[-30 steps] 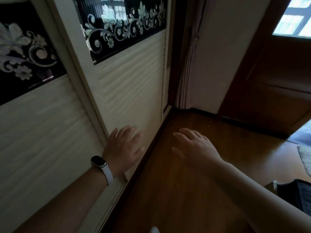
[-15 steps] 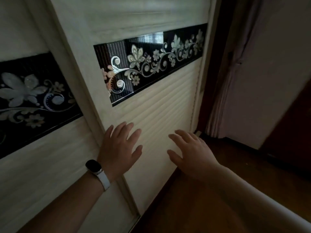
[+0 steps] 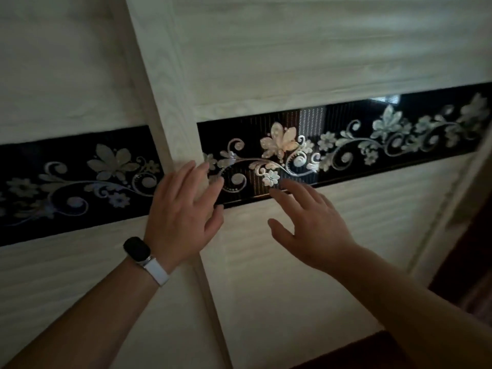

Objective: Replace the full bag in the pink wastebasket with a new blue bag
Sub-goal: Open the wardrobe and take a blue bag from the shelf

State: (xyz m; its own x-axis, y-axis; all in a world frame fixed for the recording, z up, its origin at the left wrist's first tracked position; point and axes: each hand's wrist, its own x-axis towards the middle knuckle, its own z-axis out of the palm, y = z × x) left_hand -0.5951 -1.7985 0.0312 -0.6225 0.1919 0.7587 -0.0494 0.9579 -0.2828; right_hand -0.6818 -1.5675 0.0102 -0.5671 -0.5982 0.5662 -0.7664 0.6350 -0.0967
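Note:
Neither the pink wastebasket nor any bag is in view. My left hand, with a dark watch on a white strap at the wrist, is spread flat over the edge stile of the right sliding wardrobe door. My right hand hovers open in front of that same cream door, fingers apart, just below its black floral glass band. Both hands hold nothing.
The left wardrobe door sits behind the right one and carries the same black floral band. A strip of dark wooden floor shows at the bottom right. A dark gap lies beside the wardrobe's right edge.
The view has swung up and left from the floor and corner to the wardrobe doors. Both hands have risen from the lower panel to the level of the floral band.

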